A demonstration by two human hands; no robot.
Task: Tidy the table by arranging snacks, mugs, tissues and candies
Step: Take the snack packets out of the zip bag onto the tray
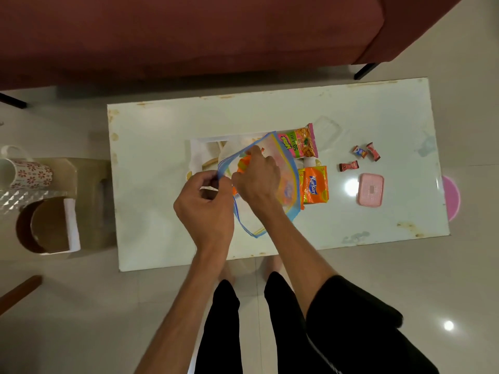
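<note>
While gripping a clear zip bag (280,168) over the desk (151,147): left hand (208,203) pinching its blue rim, right hand (256,176) reaching inside, closed on an orange snack as far as visible. Still loose: two snack packets (314,184), three candies (348,166), pink box (370,189). Mugs (29,174) off to the side. Roughly midway.

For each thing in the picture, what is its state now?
Zip bag: mouth open, held by both hands.
Left hand: pinching the bag's edge.
Right hand: reaching into the bag.
Pink box: lid on.
Orange snack packet: lying flat.
Floral mug: on its side.
</note>
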